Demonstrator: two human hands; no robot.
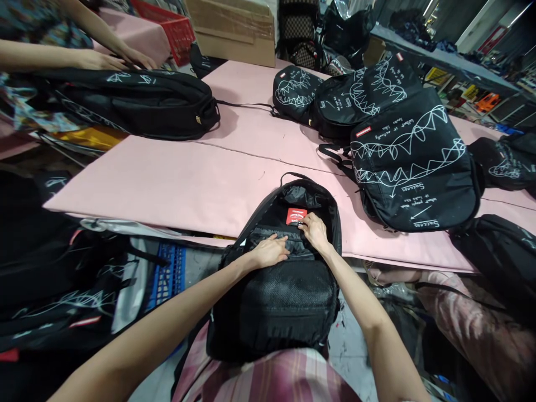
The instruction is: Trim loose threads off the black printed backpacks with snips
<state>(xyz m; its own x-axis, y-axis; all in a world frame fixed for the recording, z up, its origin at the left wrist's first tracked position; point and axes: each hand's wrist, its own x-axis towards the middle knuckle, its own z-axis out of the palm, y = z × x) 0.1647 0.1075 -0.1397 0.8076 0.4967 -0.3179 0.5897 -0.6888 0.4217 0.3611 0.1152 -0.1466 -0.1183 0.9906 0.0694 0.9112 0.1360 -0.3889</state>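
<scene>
An open black backpack lies across the near edge of the pink table, its main compartment unzipped. A red label shows inside it. My left hand presses on the inner pocket's edge, fingers curled down over the fabric. My right hand pinches something small beside the red label, fingers together.
Several black backpacks with white scribble prints lie piled at the right. Another person's hands rest on a black bag at the far left. A red crate and cardboard box stand behind. More bags lie below left.
</scene>
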